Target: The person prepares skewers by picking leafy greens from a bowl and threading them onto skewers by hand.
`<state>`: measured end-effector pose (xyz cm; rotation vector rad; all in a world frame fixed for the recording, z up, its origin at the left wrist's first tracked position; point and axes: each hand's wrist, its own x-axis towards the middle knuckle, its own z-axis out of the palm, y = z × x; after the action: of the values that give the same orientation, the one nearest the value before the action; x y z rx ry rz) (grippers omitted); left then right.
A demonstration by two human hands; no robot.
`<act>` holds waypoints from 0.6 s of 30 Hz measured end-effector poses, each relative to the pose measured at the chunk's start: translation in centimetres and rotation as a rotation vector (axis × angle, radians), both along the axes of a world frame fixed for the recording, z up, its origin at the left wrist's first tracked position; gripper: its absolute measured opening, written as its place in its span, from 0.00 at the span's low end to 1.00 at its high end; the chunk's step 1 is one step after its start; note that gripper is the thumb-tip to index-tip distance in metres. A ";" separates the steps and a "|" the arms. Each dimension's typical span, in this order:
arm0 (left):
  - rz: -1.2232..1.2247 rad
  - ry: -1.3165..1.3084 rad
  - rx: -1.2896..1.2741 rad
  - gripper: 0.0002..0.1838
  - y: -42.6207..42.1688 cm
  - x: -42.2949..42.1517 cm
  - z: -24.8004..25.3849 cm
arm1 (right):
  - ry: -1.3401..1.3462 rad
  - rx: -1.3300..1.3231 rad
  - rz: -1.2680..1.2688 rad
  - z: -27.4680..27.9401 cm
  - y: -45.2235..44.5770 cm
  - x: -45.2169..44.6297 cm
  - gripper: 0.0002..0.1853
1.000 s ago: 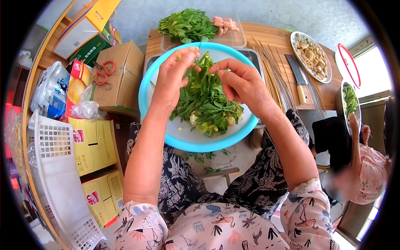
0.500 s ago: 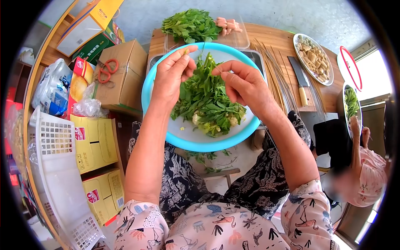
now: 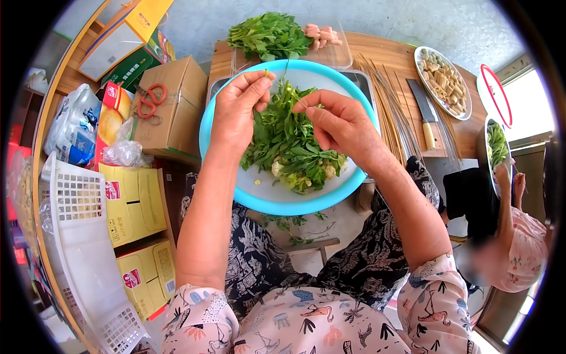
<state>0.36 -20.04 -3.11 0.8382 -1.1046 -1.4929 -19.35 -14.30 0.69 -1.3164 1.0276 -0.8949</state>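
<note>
Pinching short green stem [image 3: 266, 74] in my left hand [image 3: 237, 109], thin pale stick [image 3: 302, 102] in my right hand [image 3: 337, 120]; big leafy green heap [image 3: 289, 141] remaining loose, centre-frame.

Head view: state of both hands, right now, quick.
Left hand: closed, pinching a small green piece at the fingertips.
Right hand: closed, pinching a thin stick, seemingly a skewer.

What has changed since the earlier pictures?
Since the first picture, the left hand has shifted slightly left, a bit of green now showing at its fingertips; the right hand has dipped slightly toward the body. No new hold or release is clear. The blue basin, leafy greens and cleaver stayed put.
</note>
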 end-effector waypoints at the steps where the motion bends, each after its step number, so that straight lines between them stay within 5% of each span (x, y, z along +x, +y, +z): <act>1: -0.022 0.050 0.032 0.07 -0.1 0.1 -0.1 | 0.012 0.003 0.005 0.0 0.0 0.0 0.09; 18: -0.049 0.132 0.123 0.09 0.1 0.3 0.3 | 0.034 -0.011 0.004 -0.2 -0.1 0.1 0.09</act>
<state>0.62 -19.93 -2.84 0.7888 -0.9499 -1.6463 -19.21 -14.35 0.53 -1.3463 1.0469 -0.8791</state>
